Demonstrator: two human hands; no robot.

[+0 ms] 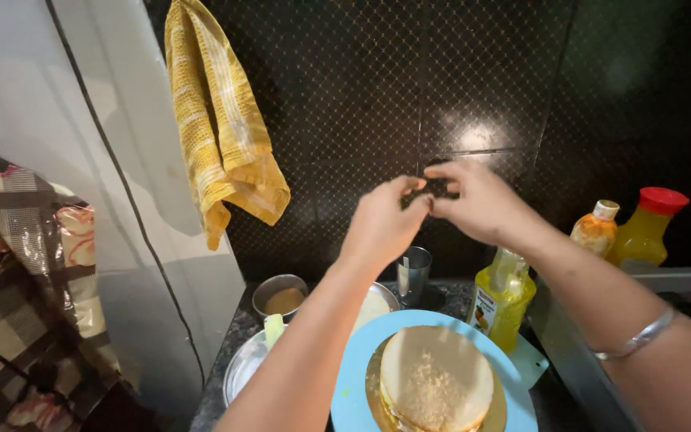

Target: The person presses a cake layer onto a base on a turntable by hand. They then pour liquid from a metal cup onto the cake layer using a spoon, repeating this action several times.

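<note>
Both hands meet in the middle of the frame, raised above the surface, and between their fingertips sits a small dark thing (pixel 428 190) that is mostly covered and too dim against the black tiled wall (pixel 521 80) to identify. The left hand (pixel 384 226) has its fingers pinched together on that dark thing from the left; the right hand (pixel 477 200) closes on it from the right, thumb and fingers curled round it. Both forearms are cut off by the lower edge of the frame, and a metal bangle (pixel 640 339) circles the right wrist. Directly below the hands, at the bottom centre, a round cake (pixel 437 378) with crumbs on top sits on a gold board upon a light blue turntable (pixel 357 376), well apart from the hands. The left forearm hides part of a steel plate (pixel 241 370) and a small steel bowl (pixel 279 296) behind it. A steel cup (pixel 414 274) stands just under the hands. Right of the cake stand a yellow bottle (pixel 499 298), and further right an orange bottle (pixel 596 228) and a red-capped bottle (pixel 648 228). A yellow towel (pixel 221 128) hangs at upper left. The surface is narrow, hemmed by a pale wall on the left and a raised ledge on the right.
</note>
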